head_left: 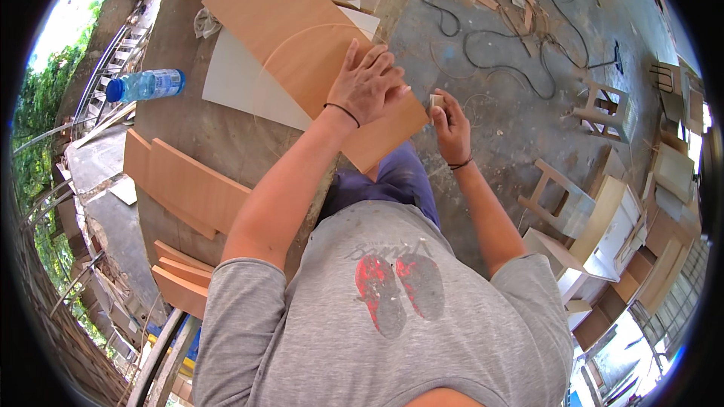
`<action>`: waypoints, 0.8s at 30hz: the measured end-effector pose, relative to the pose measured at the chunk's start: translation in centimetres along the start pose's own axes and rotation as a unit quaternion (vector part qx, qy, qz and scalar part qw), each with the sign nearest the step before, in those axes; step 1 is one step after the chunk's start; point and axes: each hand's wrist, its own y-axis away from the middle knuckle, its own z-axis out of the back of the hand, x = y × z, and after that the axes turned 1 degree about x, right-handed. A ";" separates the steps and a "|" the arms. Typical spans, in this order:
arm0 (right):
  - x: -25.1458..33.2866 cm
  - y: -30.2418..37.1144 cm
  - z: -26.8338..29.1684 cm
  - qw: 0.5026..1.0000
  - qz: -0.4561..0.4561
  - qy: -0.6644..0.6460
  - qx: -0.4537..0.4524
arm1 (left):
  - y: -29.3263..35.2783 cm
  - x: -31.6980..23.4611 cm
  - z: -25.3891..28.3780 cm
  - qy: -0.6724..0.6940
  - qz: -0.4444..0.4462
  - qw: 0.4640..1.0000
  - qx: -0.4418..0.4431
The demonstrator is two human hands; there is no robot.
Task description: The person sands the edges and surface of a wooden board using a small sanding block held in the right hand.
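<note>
The step in hand appears to be edge work: at the centre of the frame the left hand (366, 90) lies palm down on a long tan board (298, 38), its fingers lightly spread and gripping nothing, while the right hand (453, 130) has its fingers closed on a small pale block (435, 103) just beside the board's lower-right end. Whether block and edge touch, I cannot tell. The next move would seem to call for a steady left palm and the block kept flat to that edge. The board is a flat, smooth-faced rectangle with a warm wood look, running diagonally from the upper left toward the centre, over a matt white sheet (241, 83) on a stained, rough-looking surface (200, 132). Gently bowed tan panels (192, 181) lie at the left, below a ribbed, clear blue-capped bottle (151, 85).
</note>
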 end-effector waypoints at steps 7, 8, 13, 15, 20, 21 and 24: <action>0.5 -4.8 -0.4 1.000 0.002 -0.004 0.000 | -0.6 0.2 0.5 -0.011 0.104 0.994 -0.043; 0.7 -5.6 -0.4 1.000 0.016 0.001 0.005 | -0.7 0.3 0.5 -0.016 0.123 0.991 -0.055; 0.0 -6.7 -1.9 0.998 0.043 -0.037 -0.025 | -1.0 1.2 0.1 -0.009 0.135 0.985 -0.108; 0.1 -6.1 -2.8 0.993 0.025 -0.056 -0.105 | -1.0 1.2 0.1 -0.008 0.141 0.984 -0.107; -0.7 -4.5 -4.3 0.989 0.003 -0.038 -0.144 | -1.2 0.9 0.3 -0.020 0.151 0.983 -0.103; -0.7 -4.2 -4.7 0.984 0.006 -0.038 -0.172 | -1.2 1.0 0.3 -0.019 0.153 0.983 -0.101; -0.4 -3.7 -5.3 0.982 0.025 -0.047 -0.181 | -1.3 1.2 0.2 -0.010 0.148 0.983 -0.108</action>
